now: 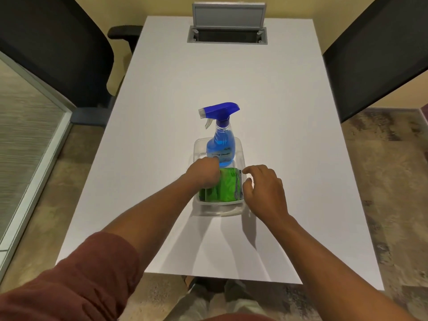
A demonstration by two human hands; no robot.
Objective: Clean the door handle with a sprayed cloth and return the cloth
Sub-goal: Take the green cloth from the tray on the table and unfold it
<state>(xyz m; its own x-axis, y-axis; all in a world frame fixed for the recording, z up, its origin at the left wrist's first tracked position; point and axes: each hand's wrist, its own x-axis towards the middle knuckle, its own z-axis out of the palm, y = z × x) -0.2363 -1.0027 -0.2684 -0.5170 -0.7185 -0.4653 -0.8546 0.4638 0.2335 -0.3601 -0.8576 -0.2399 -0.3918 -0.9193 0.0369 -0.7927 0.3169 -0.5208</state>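
- The left hand (205, 173) is reaching into the near end of the clear plastic bin (240, 208) on the white table (266, 112), its fingers curling down onto the green cloth (225, 187); whether they are actually pinching it, I cannot tell.
- The right hand (264, 189) is hovering at the bin's right rim, fingers loosely spread and holding nothing.
- The blue spray bottle (221, 144) is standing upright at the bin's far end, just beyond the left knuckles.
- Risk: the knuckles may be nudging the bottle and tipping it over.
- Risk: the light bin may be lifting or sliding with the cloth unless the right hand is steadying it.
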